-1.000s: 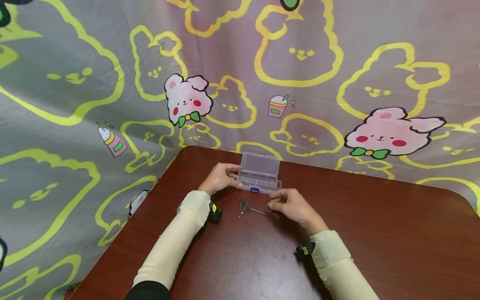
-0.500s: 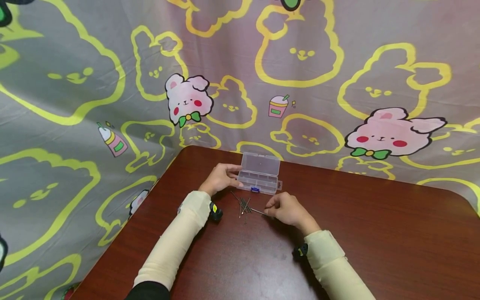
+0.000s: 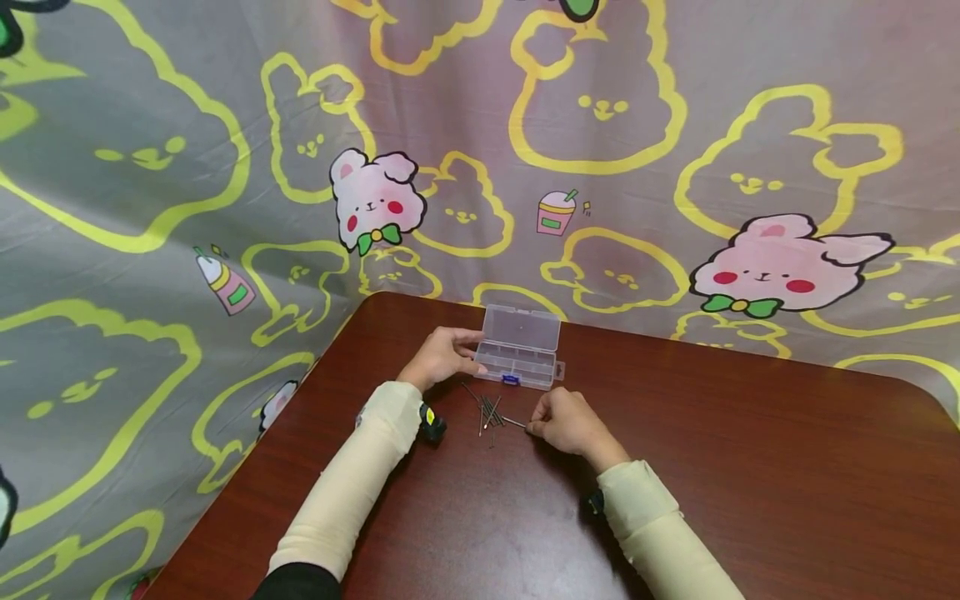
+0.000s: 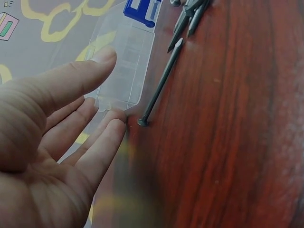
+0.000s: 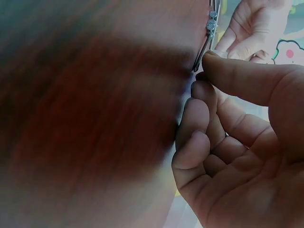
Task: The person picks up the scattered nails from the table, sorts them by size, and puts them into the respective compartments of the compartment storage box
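Beside the clear box (image 3: pixel 522 328) lie slim grey nails (image 4: pixel 162 81); right hand (image 3: pixel 572 422) pinching one; left hand (image 3: pixel 441 357) spread.

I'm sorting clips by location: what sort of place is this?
Probably a curtained-off indoor tabletop corner: a grey cloth printed with yellow cartoon outlines hangs behind a reddish-brown wood-grained table, which bears a clear plastic compartment box.

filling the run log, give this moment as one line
left hand at clear compartment box | right hand pinching nail | lid open | other nails on table
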Action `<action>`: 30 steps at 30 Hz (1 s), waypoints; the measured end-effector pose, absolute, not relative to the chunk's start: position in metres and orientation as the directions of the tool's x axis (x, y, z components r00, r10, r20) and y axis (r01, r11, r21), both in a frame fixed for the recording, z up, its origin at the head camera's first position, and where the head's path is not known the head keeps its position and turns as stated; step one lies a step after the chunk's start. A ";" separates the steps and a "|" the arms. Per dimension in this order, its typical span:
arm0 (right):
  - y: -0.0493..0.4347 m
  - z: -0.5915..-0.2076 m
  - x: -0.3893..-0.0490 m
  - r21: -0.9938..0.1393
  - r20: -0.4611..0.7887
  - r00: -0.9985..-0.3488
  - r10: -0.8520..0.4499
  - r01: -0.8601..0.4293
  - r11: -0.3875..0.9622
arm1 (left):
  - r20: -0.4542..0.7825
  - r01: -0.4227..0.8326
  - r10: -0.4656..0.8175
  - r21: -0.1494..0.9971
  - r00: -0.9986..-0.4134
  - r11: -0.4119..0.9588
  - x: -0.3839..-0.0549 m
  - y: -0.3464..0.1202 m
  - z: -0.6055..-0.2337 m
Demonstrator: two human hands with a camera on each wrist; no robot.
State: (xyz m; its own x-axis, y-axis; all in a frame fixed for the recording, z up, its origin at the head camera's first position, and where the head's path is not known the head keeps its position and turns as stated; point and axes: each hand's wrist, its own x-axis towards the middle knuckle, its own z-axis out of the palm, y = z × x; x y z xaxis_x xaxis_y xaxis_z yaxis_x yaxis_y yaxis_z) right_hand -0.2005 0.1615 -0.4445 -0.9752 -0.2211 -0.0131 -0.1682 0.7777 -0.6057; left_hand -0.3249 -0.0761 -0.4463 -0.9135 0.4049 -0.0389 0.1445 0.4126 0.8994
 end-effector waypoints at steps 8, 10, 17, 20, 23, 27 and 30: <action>0.158 -0.442 -0.199 -0.532 -0.025 -0.965 -0.262 -0.209 0.821 | -0.041 0.147 0.413 0.899 -0.910 0.413 -0.328 -0.076 -0.448; 0.157 -0.442 -0.199 -0.508 -0.039 -0.960 -0.277 -0.220 0.833 | -0.038 0.150 0.414 0.899 -0.910 0.411 -0.329 -0.077 -0.449; 0.152 -0.438 -0.197 -0.429 -0.087 -0.937 -0.339 -0.272 0.862 | -0.028 0.156 0.423 0.905 -0.906 0.396 -0.329 -0.077 -0.451; 0.149 -0.437 -0.195 -0.376 -0.094 -0.930 -0.355 -0.297 0.878 | -0.024 0.160 0.424 0.906 -0.905 0.392 -0.329 -0.077 -0.451; 0.148 -0.437 -0.193 -0.337 -0.087 -0.929 -0.359 -0.312 0.888 | -0.021 0.161 0.422 0.906 -0.906 0.390 -0.329 -0.077 -0.451; 0.150 -0.437 -0.193 -0.372 -0.080 -0.924 -0.375 -0.321 0.871 | -0.028 0.155 0.417 0.904 -0.908 0.398 -0.328 -0.077 -0.451; 0.156 -0.438 -0.195 -0.460 -0.043 -0.928 -0.370 -0.310 0.832 | -0.028 0.154 0.416 0.904 -0.909 0.398 -0.328 -0.077 -0.450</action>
State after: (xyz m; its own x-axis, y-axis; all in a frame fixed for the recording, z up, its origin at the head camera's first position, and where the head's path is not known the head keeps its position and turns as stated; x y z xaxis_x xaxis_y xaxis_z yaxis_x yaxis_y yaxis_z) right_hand -0.1950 0.1563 -0.4378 -0.9279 -0.3702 -0.0434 -0.3104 0.8320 -0.4599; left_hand -0.3280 -0.0769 -0.4504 -0.9089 0.4162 -0.0280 0.1543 0.3978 0.9044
